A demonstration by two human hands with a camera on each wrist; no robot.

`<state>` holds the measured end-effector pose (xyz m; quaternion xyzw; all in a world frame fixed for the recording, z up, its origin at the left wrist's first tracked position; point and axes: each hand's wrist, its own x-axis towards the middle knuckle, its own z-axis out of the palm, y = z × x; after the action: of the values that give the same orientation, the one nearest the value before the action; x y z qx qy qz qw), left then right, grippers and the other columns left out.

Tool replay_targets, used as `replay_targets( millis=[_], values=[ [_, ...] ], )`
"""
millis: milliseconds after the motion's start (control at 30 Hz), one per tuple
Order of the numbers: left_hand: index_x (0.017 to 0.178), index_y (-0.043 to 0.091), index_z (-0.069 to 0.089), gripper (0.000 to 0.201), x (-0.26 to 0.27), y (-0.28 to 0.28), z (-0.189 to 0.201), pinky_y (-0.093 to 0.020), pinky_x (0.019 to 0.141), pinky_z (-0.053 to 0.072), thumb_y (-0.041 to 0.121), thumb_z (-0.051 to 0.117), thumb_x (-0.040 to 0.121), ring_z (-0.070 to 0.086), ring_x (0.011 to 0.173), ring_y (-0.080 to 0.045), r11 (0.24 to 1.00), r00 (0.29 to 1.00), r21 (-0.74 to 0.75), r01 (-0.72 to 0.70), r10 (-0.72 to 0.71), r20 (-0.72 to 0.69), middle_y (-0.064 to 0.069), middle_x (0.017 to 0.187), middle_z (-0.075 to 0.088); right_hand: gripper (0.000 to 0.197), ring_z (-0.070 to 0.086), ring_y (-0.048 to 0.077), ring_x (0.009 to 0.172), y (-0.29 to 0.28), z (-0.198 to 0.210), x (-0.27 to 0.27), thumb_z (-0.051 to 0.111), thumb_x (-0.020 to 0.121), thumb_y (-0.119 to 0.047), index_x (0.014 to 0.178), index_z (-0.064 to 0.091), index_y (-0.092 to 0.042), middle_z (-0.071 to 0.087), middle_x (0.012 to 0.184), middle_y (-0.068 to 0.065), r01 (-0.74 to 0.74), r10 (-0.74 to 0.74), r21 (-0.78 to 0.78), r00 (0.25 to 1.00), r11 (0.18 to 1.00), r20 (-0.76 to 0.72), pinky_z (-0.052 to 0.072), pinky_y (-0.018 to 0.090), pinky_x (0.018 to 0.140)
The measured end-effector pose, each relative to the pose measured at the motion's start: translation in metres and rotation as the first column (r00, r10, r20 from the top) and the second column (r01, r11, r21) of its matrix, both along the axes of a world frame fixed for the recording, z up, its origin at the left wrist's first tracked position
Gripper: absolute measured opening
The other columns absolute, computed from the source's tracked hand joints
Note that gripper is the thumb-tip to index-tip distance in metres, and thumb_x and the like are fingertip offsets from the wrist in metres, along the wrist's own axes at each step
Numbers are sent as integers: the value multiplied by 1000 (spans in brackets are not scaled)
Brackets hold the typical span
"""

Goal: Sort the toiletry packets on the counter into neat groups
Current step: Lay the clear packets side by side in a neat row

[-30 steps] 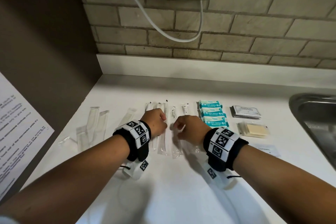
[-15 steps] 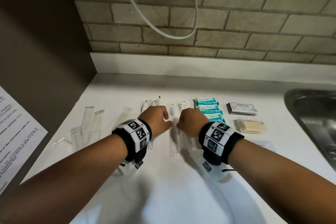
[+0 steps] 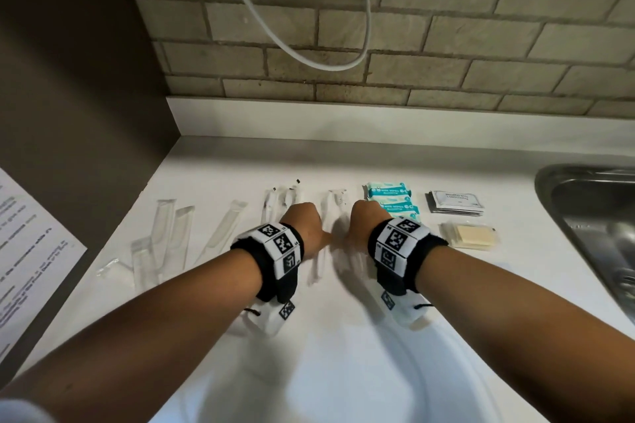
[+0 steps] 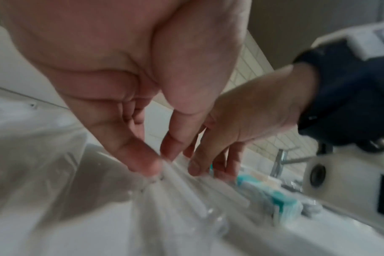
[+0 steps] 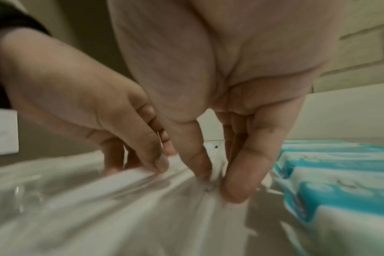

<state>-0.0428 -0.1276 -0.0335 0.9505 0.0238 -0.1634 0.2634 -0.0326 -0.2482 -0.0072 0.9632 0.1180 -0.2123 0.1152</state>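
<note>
On the white counter (image 3: 213, 161), left of the steel sink (image 3: 584, 209), the toiletry packets lie in a row. Both hands work the clear long packets (image 3: 318, 264) in the middle of it. The left hand (image 3: 302, 227) reaches down with fingers nearly straight and close together, thumb and fingertips (image 4: 147, 164) touching the clear wrappers; whether it pinches one is too blurred to tell. The right hand (image 3: 366, 223) sits just beside it, nearer the sink, its fingertips (image 5: 232, 192) pressing down on the same wrappers, fingers extended. Between this hand and the sink sit teal wipe packs (image 3: 388, 194), then a stack of grey sachets (image 3: 455, 203) with cream soap bars (image 3: 470, 239) in front. More clear sleeves (image 3: 171, 237) lie farthest from the sink.
</note>
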Motion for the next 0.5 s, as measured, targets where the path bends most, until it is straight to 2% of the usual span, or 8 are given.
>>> replay_targets(
  millis=[67, 100, 133, 200, 267, 333, 433, 500],
  values=[
    [78, 13, 54, 5, -1, 3, 1, -34, 70, 53, 16, 58, 80, 65, 66, -26, 984, 995, -149, -95, 89, -49, -13, 74, 69, 25, 57, 24, 89, -1, 4, 0, 52, 95, -18, 114, 53, -2, 62, 112, 12, 2, -2, 5, 1000, 1000, -15, 45, 28, 67],
    [74, 19, 45, 14, -2, 3, 0, -32, 65, 50, 12, 55, 80, 60, 57, -25, 969, 989, -205, -135, 121, -81, -12, 69, 64, 25, 57, 25, 92, -1, 5, 1, 53, 95, -21, 111, 53, -2, 60, 109, 12, -7, 7, 4, 1000, 1000, -24, 42, 27, 65],
    [71, 21, 40, 21, -2, 4, -1, -31, 61, 46, 9, 53, 81, 54, 51, -23, 959, 987, -240, -149, 129, -95, -12, 67, 58, 30, 59, 26, 97, -1, 6, 0, 54, 95, -26, 114, 57, -3, 61, 109, 12, 58, -54, 66, 997, 996, -49, 42, 27, 67],
    [72, 19, 42, 19, -4, 5, -4, -24, 53, 40, 4, 50, 81, 47, 40, -19, 960, 985, -242, -144, 116, -126, -11, 64, 54, 37, 62, 29, 105, -4, 1, -2, 56, 94, -33, 118, 64, -7, 66, 111, 11, 118, -106, 111, 988, 987, -113, 44, 27, 75],
    [76, 14, 49, 13, -6, 5, -8, -24, 51, 41, 2, 51, 80, 51, 43, -21, 959, 984, -242, -150, 122, -127, -14, 66, 59, 36, 63, 27, 106, -4, -4, -5, 62, 91, -31, 118, 67, -8, 68, 111, 9, 209, -184, 173, 971, 962, -151, 49, 27, 83],
    [80, 12, 52, 13, -7, 4, -10, -29, 55, 45, -1, 53, 79, 55, 51, -26, 942, 978, -277, -190, 156, -139, -20, 73, 60, 32, 66, 25, 104, -6, -8, -8, 69, 86, -18, 114, 67, -5, 69, 109, 9, 207, -184, 192, 974, 959, -132, 54, 31, 89],
    [86, 11, 53, 13, -9, 4, -9, -24, 44, 44, -1, 55, 84, 51, 45, -24, 954, 980, -239, -182, 155, -126, -18, 70, 57, 25, 67, 26, 105, -9, -15, -11, 59, 92, -7, 116, 61, -1, 68, 113, 11, 199, -192, 236, 980, 951, -49, 55, 33, 90],
    [96, 13, 56, 13, -9, 3, -4, -28, 48, 47, 6, 58, 85, 56, 51, -26, 972, 990, -190, -142, 135, -48, -15, 75, 64, 22, 65, 27, 106, -9, -12, -11, 52, 95, -8, 115, 58, -2, 66, 116, 13, 193, -207, 273, 978, 942, 20, 54, 30, 86]
  ],
)
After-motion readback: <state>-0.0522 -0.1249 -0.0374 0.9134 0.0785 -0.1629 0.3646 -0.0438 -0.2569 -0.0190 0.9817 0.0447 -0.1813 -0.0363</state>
